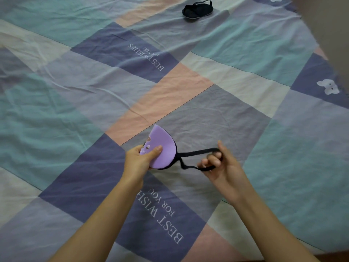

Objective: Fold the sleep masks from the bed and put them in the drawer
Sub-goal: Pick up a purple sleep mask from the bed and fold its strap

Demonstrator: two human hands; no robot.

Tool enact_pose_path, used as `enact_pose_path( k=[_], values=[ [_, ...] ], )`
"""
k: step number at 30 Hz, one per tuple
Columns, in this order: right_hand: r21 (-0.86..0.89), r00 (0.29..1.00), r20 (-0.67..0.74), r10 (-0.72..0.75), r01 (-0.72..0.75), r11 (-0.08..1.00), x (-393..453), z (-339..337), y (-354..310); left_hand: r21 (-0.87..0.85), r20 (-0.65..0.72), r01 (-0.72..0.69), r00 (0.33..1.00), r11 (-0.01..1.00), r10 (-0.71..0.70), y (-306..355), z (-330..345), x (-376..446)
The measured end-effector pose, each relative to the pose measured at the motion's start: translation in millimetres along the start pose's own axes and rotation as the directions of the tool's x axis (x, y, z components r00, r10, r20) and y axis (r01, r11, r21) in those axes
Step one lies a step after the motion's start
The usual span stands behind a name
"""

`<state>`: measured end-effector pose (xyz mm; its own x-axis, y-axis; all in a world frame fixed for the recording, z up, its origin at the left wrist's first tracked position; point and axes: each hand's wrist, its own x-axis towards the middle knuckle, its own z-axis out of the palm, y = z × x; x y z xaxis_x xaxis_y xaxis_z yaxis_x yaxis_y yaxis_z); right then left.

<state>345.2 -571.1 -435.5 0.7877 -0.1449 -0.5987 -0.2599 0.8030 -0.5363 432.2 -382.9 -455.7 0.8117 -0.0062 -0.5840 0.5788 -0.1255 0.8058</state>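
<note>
A purple sleep mask (164,148), folded in half into a half-round shape, is held just above the bed by my left hand (140,159), thumb on top. Its black elastic strap (196,155) stretches out to the right, where my right hand (221,163) has fingers hooked through the loop and pulls it taut. A second sleep mask, black (197,8), lies on the bed at the far top, well away from both hands. No drawer is in view.
The bed is covered by a patchwork sheet (75,95) of teal, purple, pink and cream squares with printed words. The bed's right edge (321,59) runs diagonally at the upper right, with brownish floor or wall beyond.
</note>
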Motion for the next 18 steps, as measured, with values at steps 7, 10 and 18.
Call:
enact_pose_path(
  k=[7, 10, 18],
  values=[
    [-0.325, 0.992, 0.024, -0.126, 0.127, 0.937, 26, -9, -10, -0.008, 0.114, 0.041, 0.993, 0.999, -0.040, -9, -4, -5],
    [-0.939, 0.989, 0.069, -0.131, 0.108, 0.326, 30, -26, 0, -0.099, 0.107, 0.001, 0.994, 0.995, 0.009, -4, -7, -3],
    [-0.773, 0.980, 0.195, 0.036, 0.131, 0.621, -8, -6, -5, -0.192, -0.082, -0.011, 0.997, 0.981, -0.005, -9, -21, 5]
  ],
)
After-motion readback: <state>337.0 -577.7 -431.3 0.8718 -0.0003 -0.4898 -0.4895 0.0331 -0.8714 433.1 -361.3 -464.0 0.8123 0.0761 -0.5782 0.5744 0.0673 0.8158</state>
